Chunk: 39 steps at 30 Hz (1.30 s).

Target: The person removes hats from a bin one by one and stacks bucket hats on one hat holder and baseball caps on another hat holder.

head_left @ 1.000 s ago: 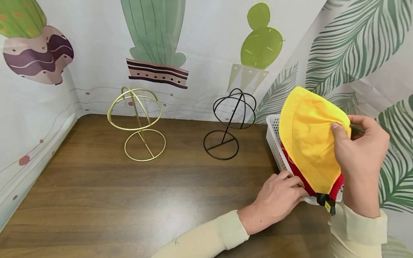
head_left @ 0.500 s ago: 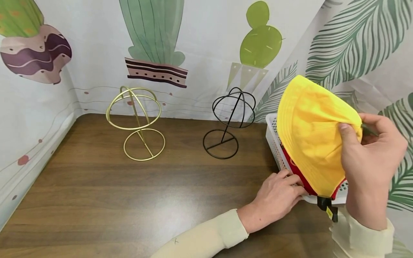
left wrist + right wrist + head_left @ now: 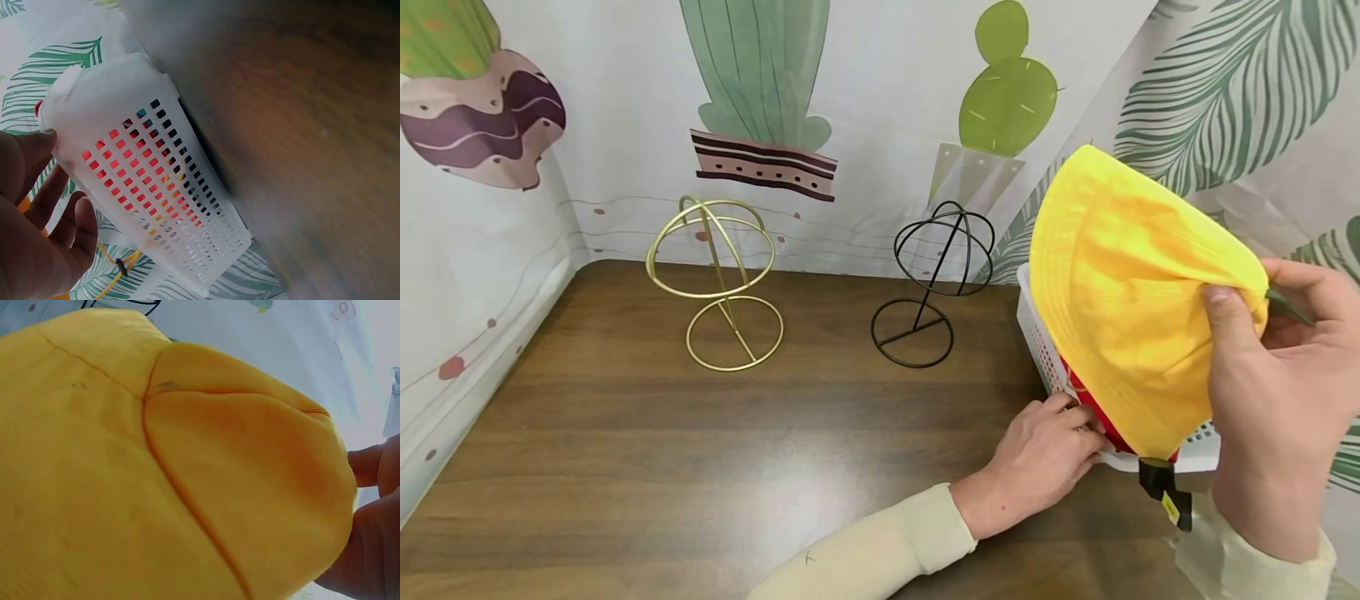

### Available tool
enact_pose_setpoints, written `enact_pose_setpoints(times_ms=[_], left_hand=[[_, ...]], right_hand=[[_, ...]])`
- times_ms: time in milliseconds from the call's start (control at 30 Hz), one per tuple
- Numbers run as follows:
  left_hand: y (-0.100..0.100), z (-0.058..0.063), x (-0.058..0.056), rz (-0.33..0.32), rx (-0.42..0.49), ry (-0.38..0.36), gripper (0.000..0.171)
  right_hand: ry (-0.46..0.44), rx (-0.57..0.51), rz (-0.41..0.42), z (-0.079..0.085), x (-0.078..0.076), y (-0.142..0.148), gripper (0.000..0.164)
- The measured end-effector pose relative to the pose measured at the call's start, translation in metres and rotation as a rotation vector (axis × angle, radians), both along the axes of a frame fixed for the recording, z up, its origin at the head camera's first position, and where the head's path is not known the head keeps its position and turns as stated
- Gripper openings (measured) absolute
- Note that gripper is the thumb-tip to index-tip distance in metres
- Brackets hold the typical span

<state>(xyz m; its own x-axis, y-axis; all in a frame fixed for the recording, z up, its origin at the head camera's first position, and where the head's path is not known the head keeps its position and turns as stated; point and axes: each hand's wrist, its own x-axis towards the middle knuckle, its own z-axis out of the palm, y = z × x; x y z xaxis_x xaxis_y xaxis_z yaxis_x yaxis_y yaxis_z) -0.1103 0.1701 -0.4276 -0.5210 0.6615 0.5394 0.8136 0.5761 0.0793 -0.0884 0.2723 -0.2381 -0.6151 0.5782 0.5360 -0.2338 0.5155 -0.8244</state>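
Note:
A yellow bucket hat (image 3: 1150, 308) is pinched in my right hand (image 3: 1288, 375), thumb on the near side of the crown. It hangs over the basket, with a black clip at the end of a strap below its brim. In the right wrist view the yellow crown (image 3: 206, 462) with its seams fills most of the picture. My left hand (image 3: 1045, 454) holds the near left rim of a white plastic basket (image 3: 1037, 337). Red cloth (image 3: 1101, 412) shows inside the basket, partly hidden by the hat. The left wrist view shows the basket's perforated side (image 3: 144, 175) beside my fingers (image 3: 81, 228).
A gold wire hat stand (image 3: 722, 283) is on the wooden table (image 3: 700, 467), left of a black wire hat stand (image 3: 925, 283). Patterned cloth (image 3: 887, 100) hangs behind the table. Yellow cord (image 3: 115, 281) shows near the basket in the left wrist view.
My right hand has moved up and to the right, nearer the camera, lifting the yellow bucket hat a little higher. My left hand has stayed at the basket's rim.

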Motion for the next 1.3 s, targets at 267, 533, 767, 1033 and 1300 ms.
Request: enact_pose_setpoints(times_ms=[267,533,767,1033,1300], left_hand=[[0.001,-0.001,-0.001,0.022,-0.043,0.064,0.013],[-0.003,-0.005,0.001,0.011,-0.011,0.061,0.01],[-0.016,-0.004,-0.004,-0.097,-0.01,0.016,0.018],[-0.052,0.005,-0.016,-0.304,-0.059,-0.173,0.018],[-0.119,0.035,-0.034,-0.493,-0.163,-0.49,0.022]], right_hand=[[0.099,-0.074,0.077,0.002,0.008,-0.01,0.033],[0.236,-0.041,0.201,-0.006,0.013,-0.016,0.031],[0.288,0.064,0.236,-0.008,0.016,-0.022,0.03],[0.364,-0.125,0.284,-0.013,0.018,-0.03,0.031],[0.421,-0.16,0.316,-0.016,0.019,-0.035,0.034]])
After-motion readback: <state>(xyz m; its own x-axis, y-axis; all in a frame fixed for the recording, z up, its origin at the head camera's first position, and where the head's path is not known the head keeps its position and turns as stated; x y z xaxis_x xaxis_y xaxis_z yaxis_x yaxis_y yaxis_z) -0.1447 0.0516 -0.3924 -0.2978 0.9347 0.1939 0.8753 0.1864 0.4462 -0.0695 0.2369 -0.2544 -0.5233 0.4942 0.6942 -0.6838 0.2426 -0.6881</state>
